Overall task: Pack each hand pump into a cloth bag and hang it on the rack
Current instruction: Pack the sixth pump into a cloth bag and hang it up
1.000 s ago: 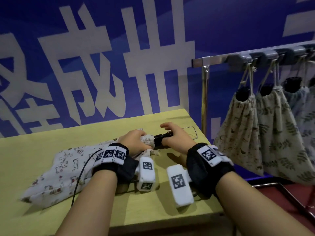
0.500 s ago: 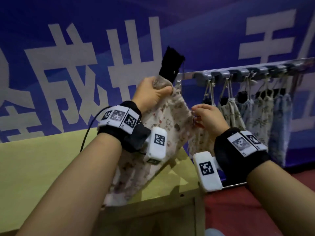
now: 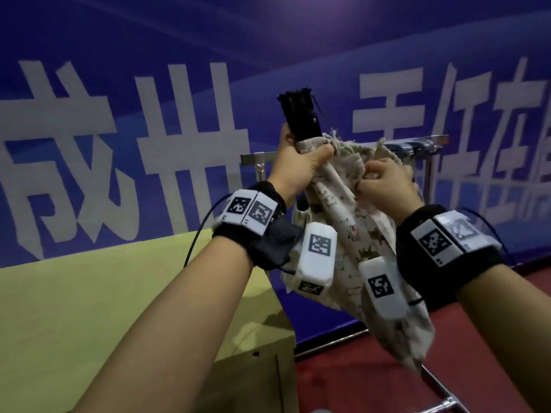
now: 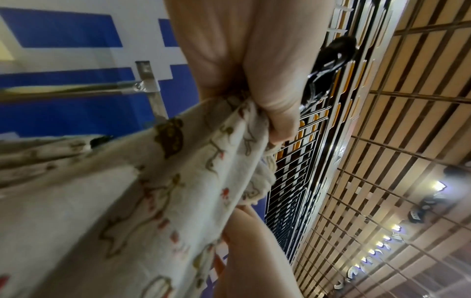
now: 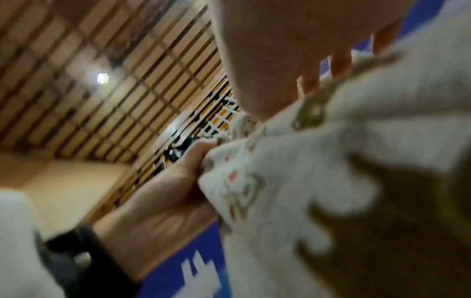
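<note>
A white cloth bag [image 3: 351, 222] printed with small animals hangs in the air in front of the rack [image 3: 417, 146]. A black hand pump [image 3: 301, 117] sticks up out of its mouth. My left hand [image 3: 301, 165] grips the bag's neck and the pump together; the left wrist view shows the cloth bag [image 4: 178, 171] bunched in that fist below the pump [image 4: 328, 66]. My right hand [image 3: 381, 183] pinches the gathered rim of the bag on its right side, fingers curled into the cloth bag [image 5: 318, 161]. The rest of the pump is hidden inside the cloth.
A yellow-green table [image 3: 89, 308] lies at lower left, its corner just below the bag. The metal rack's bar and upright [image 3: 261, 171] stand behind the bag, against a blue wall with white characters. Red floor [image 3: 387, 368] and the rack's base rail are at lower right.
Both hands lifted the bag with the pump off the table and carried it up and right, to in front of the rack. The right hand moved from the pump to the bag's rim.
</note>
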Motion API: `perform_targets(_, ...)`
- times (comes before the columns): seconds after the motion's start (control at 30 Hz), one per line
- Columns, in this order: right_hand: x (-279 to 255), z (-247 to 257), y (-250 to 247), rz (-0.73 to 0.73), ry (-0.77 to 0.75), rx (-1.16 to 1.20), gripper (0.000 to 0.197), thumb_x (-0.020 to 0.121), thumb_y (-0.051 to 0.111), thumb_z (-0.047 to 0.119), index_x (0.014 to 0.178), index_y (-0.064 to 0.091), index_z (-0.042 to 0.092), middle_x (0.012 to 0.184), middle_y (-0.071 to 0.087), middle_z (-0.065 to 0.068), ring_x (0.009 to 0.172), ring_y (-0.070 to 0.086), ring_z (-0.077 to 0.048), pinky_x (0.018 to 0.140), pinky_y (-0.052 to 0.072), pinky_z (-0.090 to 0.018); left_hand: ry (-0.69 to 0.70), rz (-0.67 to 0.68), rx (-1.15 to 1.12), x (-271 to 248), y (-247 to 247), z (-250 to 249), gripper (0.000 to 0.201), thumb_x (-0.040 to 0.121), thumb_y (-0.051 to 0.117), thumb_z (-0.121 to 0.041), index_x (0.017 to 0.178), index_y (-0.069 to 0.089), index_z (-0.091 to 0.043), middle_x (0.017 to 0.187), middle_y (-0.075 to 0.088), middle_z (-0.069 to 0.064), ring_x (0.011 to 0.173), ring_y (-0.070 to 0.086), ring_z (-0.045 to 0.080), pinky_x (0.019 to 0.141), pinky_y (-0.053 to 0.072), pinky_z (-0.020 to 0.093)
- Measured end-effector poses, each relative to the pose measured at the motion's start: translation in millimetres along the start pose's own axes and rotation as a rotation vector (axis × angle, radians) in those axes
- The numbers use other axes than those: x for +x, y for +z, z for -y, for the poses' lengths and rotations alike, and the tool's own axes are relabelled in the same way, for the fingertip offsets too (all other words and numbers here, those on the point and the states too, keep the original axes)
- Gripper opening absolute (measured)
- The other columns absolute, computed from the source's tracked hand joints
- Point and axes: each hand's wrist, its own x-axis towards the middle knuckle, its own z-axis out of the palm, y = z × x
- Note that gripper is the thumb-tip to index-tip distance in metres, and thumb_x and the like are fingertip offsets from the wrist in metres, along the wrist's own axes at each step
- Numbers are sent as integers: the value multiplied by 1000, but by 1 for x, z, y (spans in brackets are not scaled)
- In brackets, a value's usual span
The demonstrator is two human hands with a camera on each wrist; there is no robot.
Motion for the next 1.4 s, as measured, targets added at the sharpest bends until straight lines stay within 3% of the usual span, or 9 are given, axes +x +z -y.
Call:
perform_targets(0.13, -7, -35, 0, -28, 6, 65, 17, 78, 48, 21, 72, 60, 10, 73, 61, -10, 82, 58, -31, 79, 46, -39, -140, 70, 43, -17, 18, 34, 25, 81, 66, 4, 96, 54, -10, 72, 60, -7, 64, 57, 3, 59, 48, 17)
perform_targets(0.27, -7, -72, 2, -93, 63, 84, 18, 88, 47, 14, 75, 59, 16, 74, 58, -10, 79, 51, -24, 72, 41, -33, -288, 274, 194, -26, 23, 69, 25, 79, 67, 3, 66, 54, -14, 63, 54, -3, 50, 52, -1, 52, 42, 13)
perform_targets(0.5, -25, -110, 33, 186, 166, 331, 36, 89, 43, -8, 64, 41, 18, 58, 39, -2, 49, 35, -10, 45, 30, -22, -522, 377, 205, -34, 15, 123, 23, 72, 73, -2, 88, 61, -12, 90, 61, 8, 89, 57, 20, 73, 48, 29)
perform_targets(0.6, -25, -120, 52, 258, 237, 359, 38, 83, 39, -14, 59, 42, 15, 56, 36, -4, 51, 33, -14, 49, 27, -25, -560, 377, 185, -38, 9, 145, 22, 73, 68, 8, 88, 61, -6, 82, 60, 10, 83, 59, 22, 74, 52, 33)
perform_targets(0.73, -28, -129, 68, 308, 254, 304, 38, 77, 35, -14, 52, 47, 12, 49, 39, 0, 48, 35, -11, 47, 29, -19, -636, 279, 104, -44, -1, 156, 19, 74, 52, 20, 79, 57, 2, 56, 54, 11, 47, 54, 15, 43, 42, 18)
perform_targets(0.93, -35, -137, 87, 320, 237, 69, 32, 86, 51, 10, 57, 61, 18, 47, 53, 5, 49, 47, -8, 52, 40, -22, -654, 181, 46, -41, -4, 163, 70, 47, 39, 9, 115, 56, 9, 104, 57, 29, 85, 57, 31, 47, 40, 22)
perform_targets(1.13, -31, -130, 89, 395, 95, -203, 20, 86, 53, 11, 104, 54, 21, 86, 62, -2, 80, 61, -21, 73, 50, -32, -601, 178, 52, -39, -6, 168, 61, 54, 36, 16, 109, 59, 9, 102, 61, 31, 90, 61, 40, 46, 38, 19)
perform_targets(1.3, -34, -138, 85, 504, 62, -495, 27, 84, 53, 14, 62, 45, 27, 72, 54, -1, 80, 53, -23, 69, 41, -31, -494, 169, -114, -43, -7, 163, 59, 69, 27, 26, 111, 62, 3, 87, 66, 11, 82, 63, 21, 43, 39, 11)
perform_targets(1.4, -35, -142, 80, 466, 47, -493, 12, 85, 53, 14, 75, 53, 20, 76, 56, -5, 83, 57, -28, 66, 41, -31, -487, 148, -170, -45, -8, 158, 43, 72, 44, 16, 106, 63, -1, 89, 64, 16, 86, 62, 25, 52, 44, 18)
